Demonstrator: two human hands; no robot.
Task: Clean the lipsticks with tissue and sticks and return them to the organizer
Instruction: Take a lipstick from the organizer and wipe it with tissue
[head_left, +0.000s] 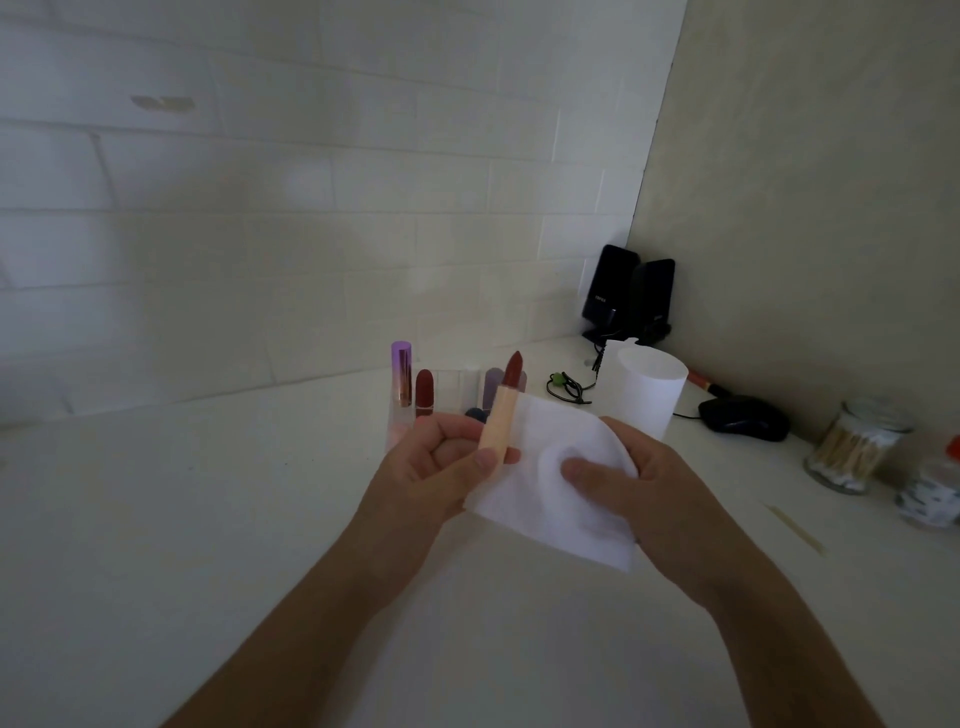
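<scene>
Two hands: both are held above the bench (208, 519), in front of the clear organizer (457, 387), with the forearms reaching in from below.
Writing: small pale lettering on the left of the two black speakers (628, 296), too small to read; these stand well behind and right of the organizer.
Left hand (436, 462): palm turned up, fingers curled round the lower end of the lipstick (500, 415), thumb laid across its front.
Lipstick: peach tube, uncapped, tilted slightly right, its dark red tip rising in front of the organizer.
Right hand (644, 488): holds the white tissue (550, 504), thumb pressed into its front, fingers hidden behind it.
Tissue: spread just right of the tube, its left edge behind the tube.
Organizer: holds a purple lipstick (401, 374) at its left and a red lipstick (424, 389) beside that.
Right of the organizer: a white tissue roll (649, 395), a black mouse (743, 418), a glass jar of cotton swabs (852, 447) and a wooden stick (795, 527) lying on the bench.
</scene>
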